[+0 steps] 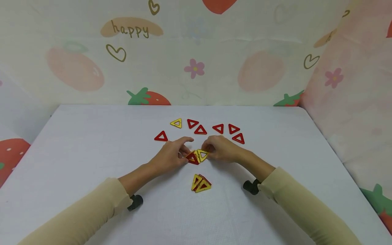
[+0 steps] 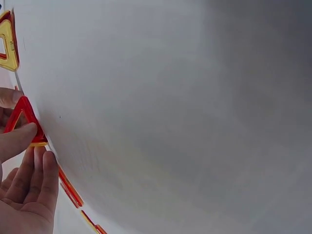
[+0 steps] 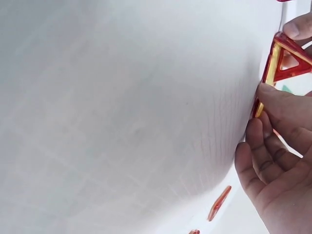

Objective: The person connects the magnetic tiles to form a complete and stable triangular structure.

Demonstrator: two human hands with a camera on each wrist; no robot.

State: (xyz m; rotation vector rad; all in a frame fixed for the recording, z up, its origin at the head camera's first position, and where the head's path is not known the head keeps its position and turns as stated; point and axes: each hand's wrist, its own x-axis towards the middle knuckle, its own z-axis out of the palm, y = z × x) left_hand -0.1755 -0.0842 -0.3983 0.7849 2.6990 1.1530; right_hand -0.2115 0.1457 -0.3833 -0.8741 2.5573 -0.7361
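Both hands hold a small joined cluster of red and yellow triangular frame tiles above the white table. On its left side, the left hand (image 1: pixel 171 153) pinches a red triangle tile (image 1: pixel 195 161), the thumb on its face in the left wrist view. At the other side, the right hand (image 1: pixel 222 148) grips the yellow triangle tile (image 1: pixel 199 157) between thumb and fingers. In the right wrist view, a red tile (image 3: pixel 279 73) of the cluster stands tilted against a yellow edge. Nearer the person sits a compact pyramid-like piece (image 1: pixel 200 189) with yellow faces and red edges.
Beyond the hands, loose triangles lie flat: a yellow tile (image 1: pixel 179 124), a red tile (image 1: pixel 161 139) at the left, and several more red tiles (image 1: pixel 233 131) toward the right. The white table (image 1: pixel 92 143) ends at a patterned cloth backdrop (image 1: pixel 196 92).
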